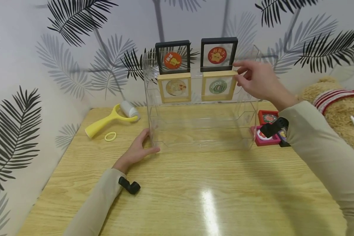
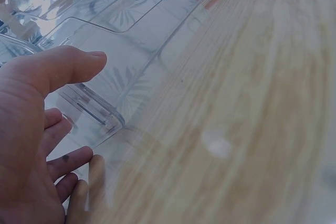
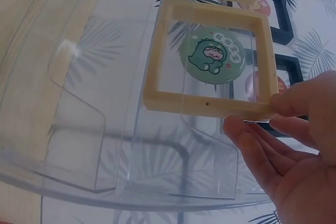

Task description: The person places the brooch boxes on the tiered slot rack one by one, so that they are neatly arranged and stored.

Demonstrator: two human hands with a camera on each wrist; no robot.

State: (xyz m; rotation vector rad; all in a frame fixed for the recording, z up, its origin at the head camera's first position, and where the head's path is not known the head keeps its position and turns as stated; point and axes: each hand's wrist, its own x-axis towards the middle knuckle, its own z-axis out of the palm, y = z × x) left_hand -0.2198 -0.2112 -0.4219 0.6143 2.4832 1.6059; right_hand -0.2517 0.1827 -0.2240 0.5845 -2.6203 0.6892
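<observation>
A clear acrylic tiered rack (image 1: pixel 177 144) stands on the table. On an upper tier are two pale yellow frames, one with a hen-like picture (image 1: pixel 176 88), the other with a green dinosaur badge (image 1: pixel 218 86). Behind and above them stand two black frames, with a thumbs-up badge (image 1: pixel 172 60) and a star badge (image 1: pixel 217 55). My right hand (image 1: pixel 258 78) pinches the dinosaur frame at its right edge, thumb and fingertips at one corner in the right wrist view. Beside the rack's lower left corner, my left hand (image 1: pixel 137 149) rests with fingers extended, touching its side; some fingertips sit behind the clear wall.
Left of the rack lie a yellow Y-shaped handle (image 1: pixel 106 121), a white cylinder (image 1: pixel 129 109) and a yellow ring (image 1: pixel 110 136). To the right are a red frame (image 1: pixel 266 115), a pink frame (image 1: pixel 265 141) and a plush bear (image 1: pixel 339 114). A patterned wall is behind.
</observation>
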